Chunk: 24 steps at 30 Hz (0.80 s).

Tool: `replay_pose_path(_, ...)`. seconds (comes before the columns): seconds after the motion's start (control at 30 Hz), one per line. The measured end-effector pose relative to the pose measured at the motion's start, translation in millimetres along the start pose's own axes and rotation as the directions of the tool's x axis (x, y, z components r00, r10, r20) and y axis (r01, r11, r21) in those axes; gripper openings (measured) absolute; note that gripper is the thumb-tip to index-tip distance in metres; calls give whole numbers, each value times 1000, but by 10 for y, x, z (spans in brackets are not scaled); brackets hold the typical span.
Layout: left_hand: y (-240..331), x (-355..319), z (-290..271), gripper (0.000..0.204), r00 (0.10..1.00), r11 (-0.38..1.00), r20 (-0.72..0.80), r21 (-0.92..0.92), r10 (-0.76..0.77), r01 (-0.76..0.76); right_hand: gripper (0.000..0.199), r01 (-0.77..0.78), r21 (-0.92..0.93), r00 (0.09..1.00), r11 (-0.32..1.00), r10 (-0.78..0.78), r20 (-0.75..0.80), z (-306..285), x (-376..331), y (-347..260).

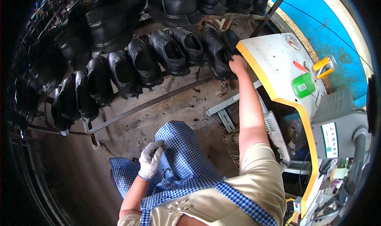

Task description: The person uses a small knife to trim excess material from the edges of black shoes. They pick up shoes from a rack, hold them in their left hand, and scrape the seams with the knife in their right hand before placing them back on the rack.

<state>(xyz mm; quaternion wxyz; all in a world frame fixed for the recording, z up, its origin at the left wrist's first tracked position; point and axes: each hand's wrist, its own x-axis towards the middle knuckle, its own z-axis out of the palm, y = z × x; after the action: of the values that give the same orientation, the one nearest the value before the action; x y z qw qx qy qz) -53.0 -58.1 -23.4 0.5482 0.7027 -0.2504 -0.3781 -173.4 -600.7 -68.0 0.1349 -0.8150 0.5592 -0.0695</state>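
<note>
**Black shoes reached for on a curved rack**

Black leather shoes are seen from above, lined up in rows on a curved metal rack [151, 103] that sweeps from nine o'clock round to one o'clock. Near the middle of the upper half, at about one o'clock, the right hand [238, 64] is stretched out at arm's length and laid against the end shoe [216, 53] of the lower row. The hand is bare, and its fingers appear curled onto the shoe's heel end; whether a firm grip is held cannot be told from this angle.

At about seven o'clock, low and close to the body, the left hand [151, 159] is shown in a white knitted glove. It is loosely closed and rests on a blue checked apron [182, 166], holding nothing that can be made out. It lies well apart from the shoe.

Just beside the right hand, toward three o'clock, a white machine table [274, 59] with a yellow edge is set. A green tub [303, 85] and a small orange tool [299, 66] lie on it.

As a judgement, the shoe would best be taken by the heel and collar and lifted straight off its support, so that the neighbouring shoe touching it is not dragged along.
</note>
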Motion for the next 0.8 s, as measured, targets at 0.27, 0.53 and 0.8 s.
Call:
replay_pose_path(0.27,301,88,168,46,977,884,190,-435,-97,173,26,-5,314,997,949,31,-77,-435,-2310,387)
replay_pose_path(0.53,1167,-876,-99,64,697,620,717,-537,-20,572,9,370,441,929,818,-327,-173,-1057,-3869,-815)
replay_pose_path(0.8,1130,-1871,-535,73,936,397,201,-865,-289,308,14,620,584,659,524,-752,-25,-468,-4741,-1881)
